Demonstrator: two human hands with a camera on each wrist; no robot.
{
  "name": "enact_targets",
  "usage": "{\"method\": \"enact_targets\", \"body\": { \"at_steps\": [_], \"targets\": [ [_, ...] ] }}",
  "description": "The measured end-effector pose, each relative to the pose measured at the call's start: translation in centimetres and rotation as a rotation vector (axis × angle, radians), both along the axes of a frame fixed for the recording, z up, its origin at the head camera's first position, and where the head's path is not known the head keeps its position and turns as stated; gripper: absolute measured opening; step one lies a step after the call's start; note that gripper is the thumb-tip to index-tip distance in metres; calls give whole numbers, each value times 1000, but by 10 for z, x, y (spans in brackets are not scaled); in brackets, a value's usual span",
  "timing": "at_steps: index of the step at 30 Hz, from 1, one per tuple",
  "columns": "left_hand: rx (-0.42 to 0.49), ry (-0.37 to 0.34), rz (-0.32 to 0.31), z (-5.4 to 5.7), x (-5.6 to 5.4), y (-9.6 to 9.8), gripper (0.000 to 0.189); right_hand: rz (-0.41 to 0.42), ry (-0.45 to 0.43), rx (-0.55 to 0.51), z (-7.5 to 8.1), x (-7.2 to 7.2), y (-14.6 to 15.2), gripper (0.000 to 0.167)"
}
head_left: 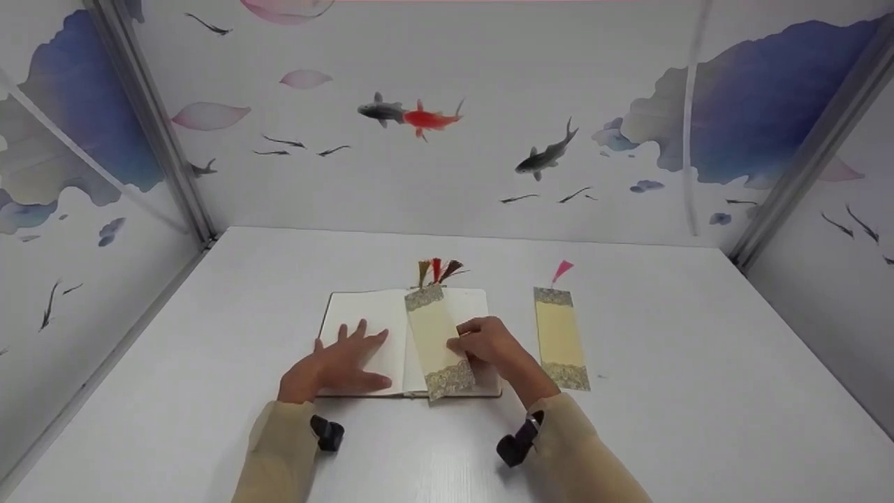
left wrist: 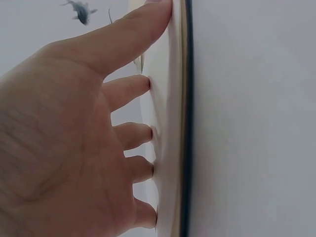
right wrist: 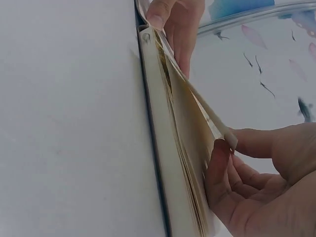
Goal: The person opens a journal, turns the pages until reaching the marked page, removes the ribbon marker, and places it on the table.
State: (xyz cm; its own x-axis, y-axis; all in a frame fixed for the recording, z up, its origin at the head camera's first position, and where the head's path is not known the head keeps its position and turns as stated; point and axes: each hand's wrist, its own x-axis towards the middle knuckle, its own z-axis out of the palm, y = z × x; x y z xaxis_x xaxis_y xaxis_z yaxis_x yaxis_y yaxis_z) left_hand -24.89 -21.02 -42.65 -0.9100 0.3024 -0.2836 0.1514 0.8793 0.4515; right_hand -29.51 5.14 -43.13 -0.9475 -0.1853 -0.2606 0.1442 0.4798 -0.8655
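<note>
An open notebook (head_left: pixel 363 304) with blank pages lies on the white table. My left hand (head_left: pixel 342 363) rests on its left page with fingers spread; in the left wrist view, the fingertips meet the page. Over the right page slants a cream bookmark (head_left: pixel 434 332) with grey lace-patterned ends. Ochre, red and dark brown tassels (head_left: pixel 436 270) fan out beyond its top. My right hand (head_left: pixel 492 342) pinches the bookmark's right edge between thumb and fingers. Seen from the right wrist, that pinched edge (right wrist: pixel 228 139) is raised off the pages, while the far side stays low.
To the right of the notebook lies another bookmark (head_left: pixel 561 332), yellow with lace-patterned ends and a pink tassel (head_left: pixel 563 268). White panels painted with fish, petals and blue leaves enclose the table at the back and sides. Metal posts (head_left: pixel 150 112) stand at the corners.
</note>
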Motion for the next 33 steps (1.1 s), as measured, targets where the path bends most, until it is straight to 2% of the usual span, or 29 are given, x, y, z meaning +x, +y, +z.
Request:
{"method": "enact_targets", "body": {
  "at_steps": [5,10,13,24,33],
  "targets": [
    [25,11,-3,-1,0,-2,96,-20,-22,-99,5,3,10,38],
    [36,21,-8,-1,-1,-4,96,-32,11,-218,11,2,22,38],
    [33,19,0,-1,1,-4,95,-38,36,-242,14,0,33,41],
    [22,26,12,-3,3,0,92,-80,71,-174,32,-17,95,48],
    [25,16,-1,-1,1,1,94,-170,30,-147,49,-33,157,56]
  ]
}}
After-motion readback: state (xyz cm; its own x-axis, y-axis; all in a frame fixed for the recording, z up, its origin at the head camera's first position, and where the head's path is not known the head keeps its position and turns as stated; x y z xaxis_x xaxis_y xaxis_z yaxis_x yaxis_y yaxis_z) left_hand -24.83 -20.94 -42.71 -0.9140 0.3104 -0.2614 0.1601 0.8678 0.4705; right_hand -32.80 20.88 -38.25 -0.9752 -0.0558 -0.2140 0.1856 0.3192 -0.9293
